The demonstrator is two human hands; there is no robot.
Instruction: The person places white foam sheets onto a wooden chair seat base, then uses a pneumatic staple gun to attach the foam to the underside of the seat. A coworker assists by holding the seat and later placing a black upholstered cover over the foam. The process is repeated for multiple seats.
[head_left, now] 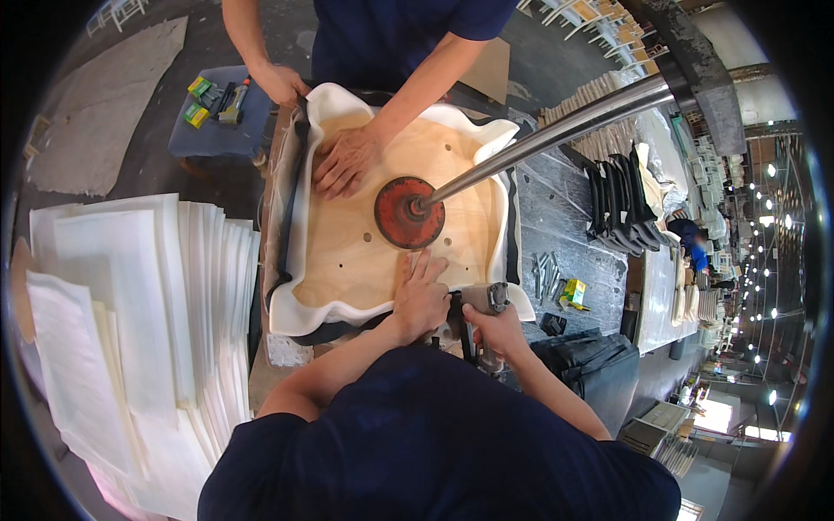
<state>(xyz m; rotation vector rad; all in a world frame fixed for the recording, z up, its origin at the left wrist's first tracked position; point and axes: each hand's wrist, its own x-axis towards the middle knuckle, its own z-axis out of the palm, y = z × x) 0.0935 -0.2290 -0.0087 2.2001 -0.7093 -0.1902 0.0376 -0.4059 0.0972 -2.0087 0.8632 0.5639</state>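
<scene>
- The plywood seat board (365,252) lies face-down on white foam (300,313), clamped by a red press disc (407,213) beyond the fingertips
- Left hand (420,300) lies flat and unclenched, pinning the near edge
- Right hand (493,328), just beside it, grasps a pneumatic staple gun (483,300)
- A co-worker's hand (346,161) steadies the far side

Pale tan plywood panel (365,252), white foam edging (295,317); red press disc (407,213); navy sleeves (417,434)
</scene>
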